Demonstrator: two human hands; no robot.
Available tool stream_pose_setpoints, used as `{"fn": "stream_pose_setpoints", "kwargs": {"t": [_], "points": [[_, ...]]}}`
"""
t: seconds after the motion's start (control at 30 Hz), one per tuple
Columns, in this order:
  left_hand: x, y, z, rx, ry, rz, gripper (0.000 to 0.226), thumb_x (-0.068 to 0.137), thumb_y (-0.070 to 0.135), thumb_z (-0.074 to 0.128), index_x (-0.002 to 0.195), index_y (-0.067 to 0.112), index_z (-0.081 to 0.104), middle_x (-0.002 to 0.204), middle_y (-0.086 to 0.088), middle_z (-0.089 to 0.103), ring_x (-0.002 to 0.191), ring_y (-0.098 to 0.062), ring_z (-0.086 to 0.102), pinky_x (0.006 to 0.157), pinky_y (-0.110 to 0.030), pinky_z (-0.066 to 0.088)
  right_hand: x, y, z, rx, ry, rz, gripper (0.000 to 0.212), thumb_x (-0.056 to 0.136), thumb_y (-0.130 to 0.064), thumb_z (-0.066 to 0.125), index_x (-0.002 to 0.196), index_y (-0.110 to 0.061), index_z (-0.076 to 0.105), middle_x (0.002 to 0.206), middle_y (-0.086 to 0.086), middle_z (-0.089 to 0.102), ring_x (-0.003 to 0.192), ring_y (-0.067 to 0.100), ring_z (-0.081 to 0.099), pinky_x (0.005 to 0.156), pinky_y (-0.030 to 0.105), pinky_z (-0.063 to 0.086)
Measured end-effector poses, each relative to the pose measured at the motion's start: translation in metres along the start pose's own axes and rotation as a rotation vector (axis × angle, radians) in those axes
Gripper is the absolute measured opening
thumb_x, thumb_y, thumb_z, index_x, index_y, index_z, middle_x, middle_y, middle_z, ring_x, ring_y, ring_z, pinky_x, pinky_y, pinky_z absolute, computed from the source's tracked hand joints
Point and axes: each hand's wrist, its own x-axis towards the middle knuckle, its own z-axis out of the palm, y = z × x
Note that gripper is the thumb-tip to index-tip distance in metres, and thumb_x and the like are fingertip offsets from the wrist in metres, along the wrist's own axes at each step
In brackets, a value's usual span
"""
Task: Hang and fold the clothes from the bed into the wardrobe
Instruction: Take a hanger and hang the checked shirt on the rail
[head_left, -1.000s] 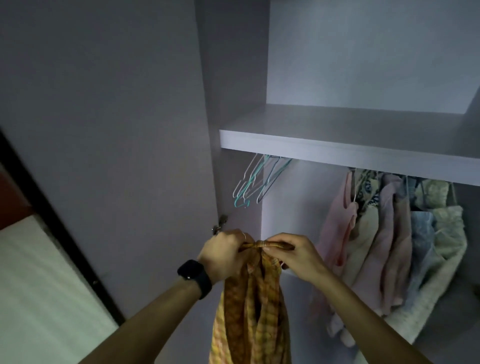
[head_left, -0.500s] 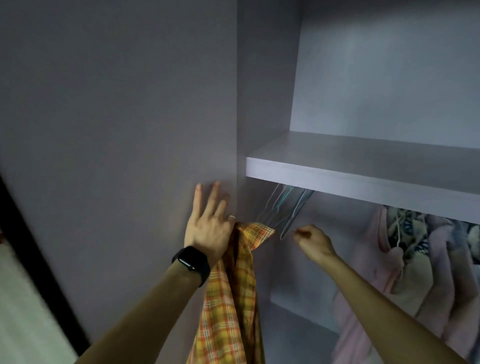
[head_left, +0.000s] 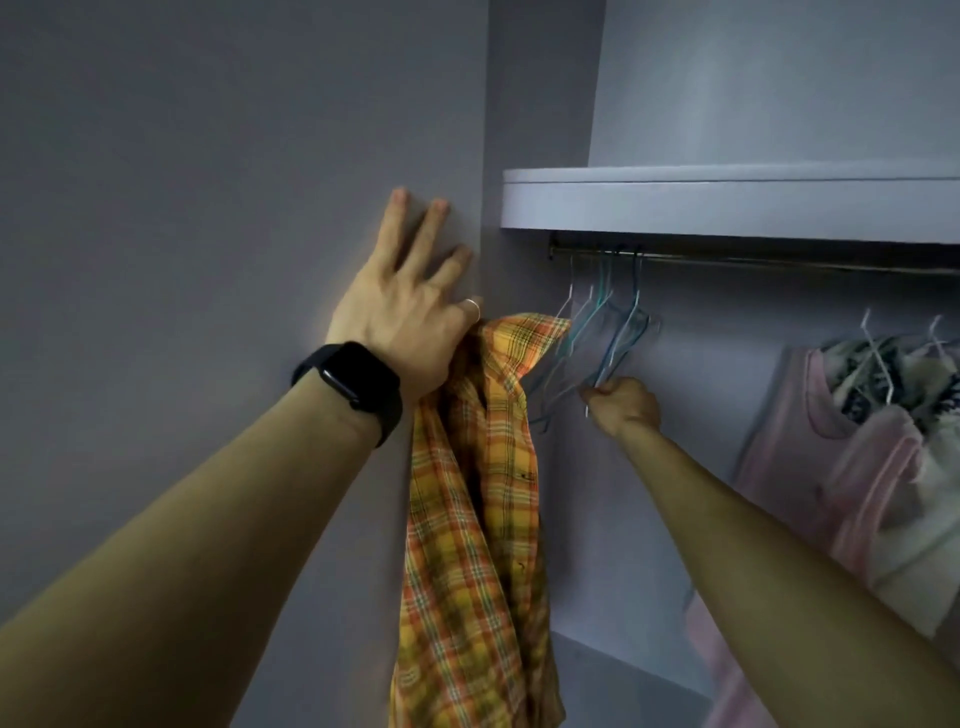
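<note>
Wardrobe rail holds empty hangers, right hand gripping 1

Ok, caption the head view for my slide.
Left hand pins an orange plaid shirt against the wardrobe door while the right hand closes its grip on a blue wire hanger.

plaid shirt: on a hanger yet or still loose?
Loose. The plaid shirt hangs bunched from the left hand, pinned against the wardrobe panel; the right hand grips an empty hanger on the rail.
</note>
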Motion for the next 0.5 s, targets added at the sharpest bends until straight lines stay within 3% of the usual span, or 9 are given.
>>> {"fn": "stream_pose_setpoints", "kwargs": {"t": [0.17,0.3,0.37,0.5], "points": [[-0.003,0.011,0.003,0.002,0.016,-0.018,0.054,0.098,0.051,0.025,0.150,0.038,0.036,0.166,-0.010,0.012,0.149,-0.046,-0.013,0.112,-0.065,-0.020,-0.007,0.008,-0.003,0.131,0.053,0.001,0.028,0.090,-0.035,0.064,0.073,-0.016,0.075,0.070,0.001,0.074,0.071,0.018,0.070,0.063,0.022,0.050],[-0.006,0.011,0.005,0.020,-0.053,0.016,0.055,0.100,0.048,0.021,0.152,0.037,0.031,0.167,-0.011,0.003,0.147,-0.050,-0.019,0.107,-0.067,-0.027,-0.023,-0.011,-0.026,0.078,0.227,0.086,0.039,0.096,-0.039,0.044,0.105,-0.012,0.070,0.110,0.017,0.069,0.100,0.037,0.065,0.084,0.035,0.050],[-0.006,0.009,0.003,0.009,-0.110,0.044,0.054,0.101,0.047,0.020,0.153,0.036,0.029,0.166,-0.013,-0.004,0.142,-0.053,-0.027,0.100,-0.067,-0.034,-0.025,-0.030,-0.050,0.039,0.332,0.126,0.047,0.100,-0.039,0.034,0.116,-0.009,0.066,0.118,0.022,0.065,0.105,0.040,0.062,0.084,0.040,0.045],[-0.003,0.006,-0.004,-0.033,-0.249,0.117,0.053,0.104,0.042,0.020,0.156,0.030,0.024,0.159,-0.014,-0.023,0.129,-0.052,-0.042,0.088,-0.069,-0.041,-0.030,-0.061,-0.110,-0.028,0.366,0.153,0.048,0.101,-0.036,0.029,0.117,-0.005,0.063,0.122,0.025,0.063,0.107,0.041,0.060,0.078,0.040,0.037]]}}
